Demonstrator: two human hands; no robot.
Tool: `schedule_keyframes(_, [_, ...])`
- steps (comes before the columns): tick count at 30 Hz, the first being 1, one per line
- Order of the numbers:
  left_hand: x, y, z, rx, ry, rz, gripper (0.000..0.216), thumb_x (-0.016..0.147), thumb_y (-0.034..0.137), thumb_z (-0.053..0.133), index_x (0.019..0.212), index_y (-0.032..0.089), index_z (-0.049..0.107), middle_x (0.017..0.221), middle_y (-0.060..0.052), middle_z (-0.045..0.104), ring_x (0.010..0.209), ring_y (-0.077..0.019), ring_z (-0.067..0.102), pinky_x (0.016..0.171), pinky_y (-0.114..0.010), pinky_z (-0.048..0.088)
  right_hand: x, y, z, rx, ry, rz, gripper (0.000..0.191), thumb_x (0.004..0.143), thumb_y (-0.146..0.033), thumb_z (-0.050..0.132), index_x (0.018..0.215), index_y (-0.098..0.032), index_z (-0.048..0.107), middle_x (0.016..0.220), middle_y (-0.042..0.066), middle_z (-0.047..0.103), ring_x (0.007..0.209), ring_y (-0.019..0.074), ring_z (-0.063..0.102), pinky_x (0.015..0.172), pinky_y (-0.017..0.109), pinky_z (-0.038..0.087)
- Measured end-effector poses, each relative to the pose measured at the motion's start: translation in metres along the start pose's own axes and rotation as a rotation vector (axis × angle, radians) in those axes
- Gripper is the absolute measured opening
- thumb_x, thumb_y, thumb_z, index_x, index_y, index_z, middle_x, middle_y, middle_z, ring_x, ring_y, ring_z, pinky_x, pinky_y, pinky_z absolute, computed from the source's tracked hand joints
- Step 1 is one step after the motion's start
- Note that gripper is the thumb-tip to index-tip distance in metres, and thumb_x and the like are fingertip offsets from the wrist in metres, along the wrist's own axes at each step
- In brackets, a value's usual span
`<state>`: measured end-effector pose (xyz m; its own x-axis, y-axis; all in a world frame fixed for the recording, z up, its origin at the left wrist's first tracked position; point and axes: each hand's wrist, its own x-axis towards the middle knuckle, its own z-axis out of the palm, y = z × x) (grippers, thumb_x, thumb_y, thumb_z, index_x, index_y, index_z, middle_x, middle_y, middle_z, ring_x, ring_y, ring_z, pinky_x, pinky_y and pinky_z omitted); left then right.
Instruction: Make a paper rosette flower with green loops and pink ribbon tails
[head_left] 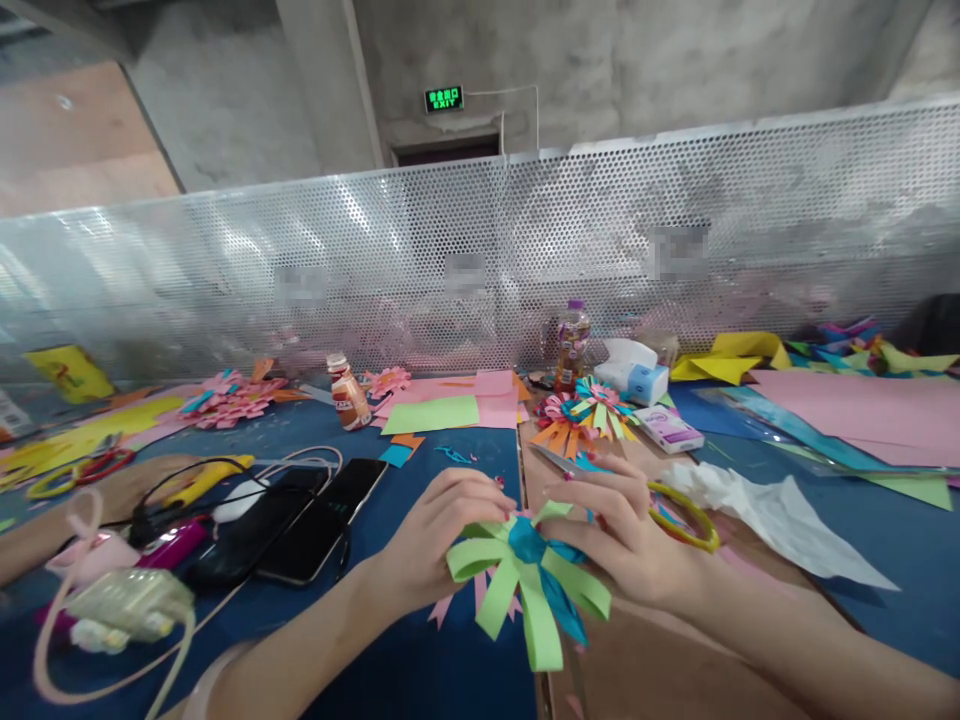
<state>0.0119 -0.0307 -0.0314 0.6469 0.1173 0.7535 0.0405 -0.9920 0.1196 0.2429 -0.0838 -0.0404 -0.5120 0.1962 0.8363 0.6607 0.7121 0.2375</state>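
A paper flower (pixel 529 580) made of looped green, blue and pink strips sits between my two hands just above the table. My left hand (pixel 442 535) pinches its upper left side with curled fingers. My right hand (pixel 622 525) grips its right side, fingers curled over the blue centre. Both hands are closed on the flower. A yellow tape ring (pixel 686 515) lies just behind my right hand. Scissors (pixel 559 462) lie beyond the flower.
Two black phones (pixel 300 520), cables and a pink lighter lie at the left. A finished paper flower (pixel 589 412), two drink bottles (pixel 572 345), a tissue pack (pixel 637 375), crumpled white paper (pixel 772 510) and coloured sheets cover the table. A perforated metal screen (pixel 480 260) closes the back.
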Motion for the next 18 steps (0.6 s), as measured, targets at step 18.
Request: schedule_keyframes(18, [0.004, 0.012, -0.012, 0.292, -0.007, 0.206, 0.016, 0.086, 0.017, 0.053, 0.098, 0.015, 0.063, 0.089, -0.007, 0.065, 0.098, -0.0184, 0.055, 0.091, -0.035, 0.047, -0.004, -0.006, -0.002, -0.012, 0.106, -0.098, 0.027, 0.087, -0.012, 0.046, 0.091, -0.027, 0.067, 0.082, -0.002, 0.069, 0.08, 0.0147, 0.056, 0.099, 0.03, 0.037])
